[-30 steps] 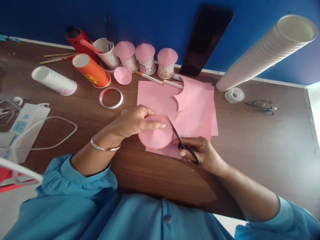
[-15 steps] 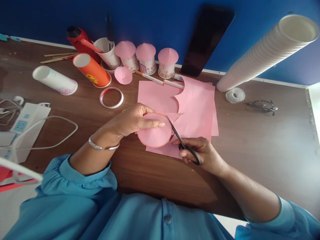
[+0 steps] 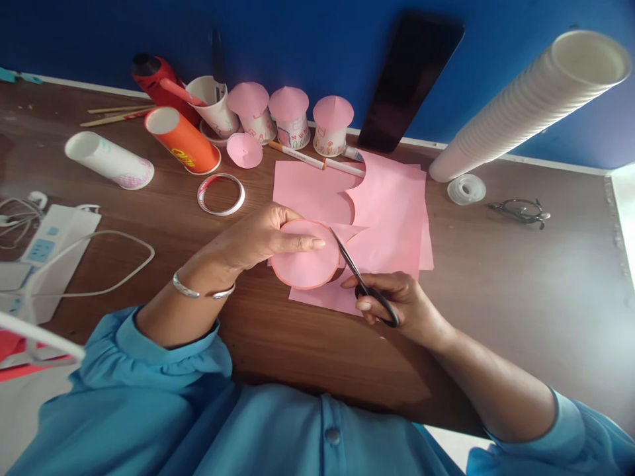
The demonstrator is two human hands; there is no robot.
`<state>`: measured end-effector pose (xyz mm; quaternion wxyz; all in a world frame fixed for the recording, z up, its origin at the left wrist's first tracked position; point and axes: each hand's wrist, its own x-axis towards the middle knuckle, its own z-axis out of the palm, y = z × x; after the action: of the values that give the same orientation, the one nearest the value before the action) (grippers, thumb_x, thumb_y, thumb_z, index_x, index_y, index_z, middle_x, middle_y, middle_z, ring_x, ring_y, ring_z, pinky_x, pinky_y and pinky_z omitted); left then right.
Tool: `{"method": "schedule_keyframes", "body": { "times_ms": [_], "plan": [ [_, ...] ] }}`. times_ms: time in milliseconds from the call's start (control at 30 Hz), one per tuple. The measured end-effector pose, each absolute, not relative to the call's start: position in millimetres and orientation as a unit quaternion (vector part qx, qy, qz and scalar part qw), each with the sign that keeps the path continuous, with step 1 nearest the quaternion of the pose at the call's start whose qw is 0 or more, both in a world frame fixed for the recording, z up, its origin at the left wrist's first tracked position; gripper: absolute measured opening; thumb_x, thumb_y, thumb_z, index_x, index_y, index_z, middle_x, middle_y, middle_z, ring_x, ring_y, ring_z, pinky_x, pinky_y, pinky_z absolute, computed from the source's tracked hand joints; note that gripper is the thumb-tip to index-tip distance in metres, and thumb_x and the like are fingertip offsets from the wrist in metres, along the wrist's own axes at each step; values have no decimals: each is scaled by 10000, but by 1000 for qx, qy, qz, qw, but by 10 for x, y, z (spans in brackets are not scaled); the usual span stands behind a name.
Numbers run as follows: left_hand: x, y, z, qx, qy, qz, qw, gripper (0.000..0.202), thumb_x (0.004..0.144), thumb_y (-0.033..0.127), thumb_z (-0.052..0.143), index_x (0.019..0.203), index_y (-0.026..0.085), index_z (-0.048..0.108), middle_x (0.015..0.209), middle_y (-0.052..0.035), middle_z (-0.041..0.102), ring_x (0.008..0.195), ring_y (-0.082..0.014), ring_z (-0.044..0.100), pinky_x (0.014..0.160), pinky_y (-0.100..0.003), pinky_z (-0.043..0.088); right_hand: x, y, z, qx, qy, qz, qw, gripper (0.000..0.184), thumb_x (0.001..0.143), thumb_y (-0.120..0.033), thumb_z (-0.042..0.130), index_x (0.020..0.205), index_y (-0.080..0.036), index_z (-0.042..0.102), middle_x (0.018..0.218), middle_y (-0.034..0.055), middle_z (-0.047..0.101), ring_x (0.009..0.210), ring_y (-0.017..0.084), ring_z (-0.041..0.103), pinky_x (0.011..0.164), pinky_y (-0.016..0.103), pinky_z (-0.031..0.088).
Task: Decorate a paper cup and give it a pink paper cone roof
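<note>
My left hand [image 3: 251, 238] pinches a round pink paper disc [image 3: 305, 264] just above the wooden desk, thumb on top. In my right hand [image 3: 404, 307] are black-handled scissors [image 3: 361, 277], their blades pointing up-left with the tips at the disc's right edge. Beneath both hands lie several pink paper sheets [image 3: 391, 211] with scalloped cut-outs along one edge.
Three paper cups with pink cone tops [image 3: 290, 116] stand at the back, beside a pink cone [image 3: 244, 149], markers [image 3: 317, 160], a tape ring [image 3: 221, 194], an orange tube [image 3: 181, 139], a white tube [image 3: 109, 160] and a red glue gun [image 3: 153, 76]. At right: a cup stack [image 3: 526, 106], a tape spool [image 3: 465, 188], glasses [image 3: 520, 210]. A power strip [image 3: 44, 244] with cables lies left.
My left hand has lifted and shifted the pink disc slightly up and left; the scissors and my right hand have hardly moved.
</note>
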<state>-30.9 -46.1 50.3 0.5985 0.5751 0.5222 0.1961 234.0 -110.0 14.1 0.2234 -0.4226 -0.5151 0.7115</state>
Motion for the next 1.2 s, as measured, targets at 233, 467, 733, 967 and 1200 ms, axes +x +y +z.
{"method": "schedule_keyframes", "body": {
  "times_ms": [233,467,733,967,1200],
  "plan": [
    [-306,-458,541,564,509,205,617,312,762,448,813,767,138,776,658,14,635,621,-102,521,570,-207,390,2347,-1100,135,-419,-512,715,224,602,790,-629,808,1094,-109,796,524,-29,535,484,97,456,478,253,396],
    [-321,-455,531,553,500,211,632,253,766,404,828,797,155,801,706,11,688,651,-100,559,601,-190,433,2337,-1103,164,-419,-502,722,225,595,784,-629,813,1068,-107,793,519,-34,529,476,90,453,475,246,386],
    [-323,-463,529,551,508,219,625,242,771,408,822,730,173,778,659,25,665,608,-92,538,572,-187,424,2338,-1103,186,-425,-495,725,222,569,778,-617,823,1036,-111,781,512,-39,529,479,90,453,477,244,368],
    [-333,-458,524,558,511,217,616,225,783,407,809,749,186,784,670,22,663,633,-100,546,597,-194,436,2327,-1108,179,-433,-486,729,215,574,754,-618,838,1024,-114,783,518,-42,513,486,93,451,486,251,365],
    [-315,-456,550,583,506,187,608,277,780,408,798,662,168,726,584,41,599,560,-82,479,537,-200,368,2331,-1115,130,-437,-488,728,200,585,753,-560,854,1103,-97,786,568,-35,517,516,96,452,491,250,361]
  ]
}}
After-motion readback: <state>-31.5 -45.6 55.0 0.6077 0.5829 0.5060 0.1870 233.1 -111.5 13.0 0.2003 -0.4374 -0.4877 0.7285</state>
